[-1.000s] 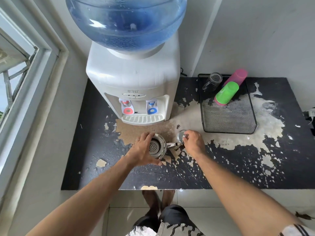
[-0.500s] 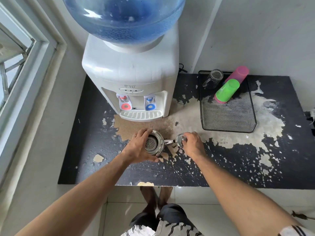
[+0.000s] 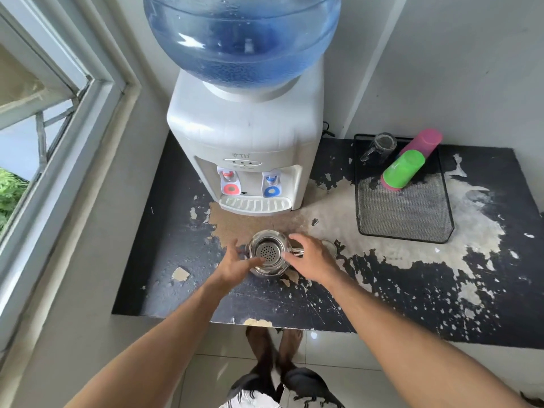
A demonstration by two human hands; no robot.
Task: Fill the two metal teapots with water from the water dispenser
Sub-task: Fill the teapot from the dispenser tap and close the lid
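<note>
One metal teapot [image 3: 266, 270] stands on the black table [image 3: 176, 245] in front of the white water dispenser [image 3: 244, 128]. Its top is uncovered and a perforated strainer shows inside. Its lid [image 3: 330, 246] lies on the table just to the right. My left hand [image 3: 235, 265] is at the pot's left side with fingers spread, the thumb over the rim. My right hand [image 3: 313, 257] hovers over the pot's handle at its right side, fingers apart. The red tap [image 3: 230, 184] and blue tap [image 3: 270, 187] sit above the drip tray [image 3: 254, 205]. A second teapot is not in view.
A black mesh tray [image 3: 412, 219] at the back right holds a green cup [image 3: 404, 169], a pink cup [image 3: 425, 141] and a glass mug [image 3: 382, 144]. A window frame [image 3: 67, 148] runs along the left. The table's front edge [image 3: 294, 326] is near my body.
My right hand set down the lid and moved left onto the teapot's handle side. My left hand loosened from the pot's body and spread its fingers.
</note>
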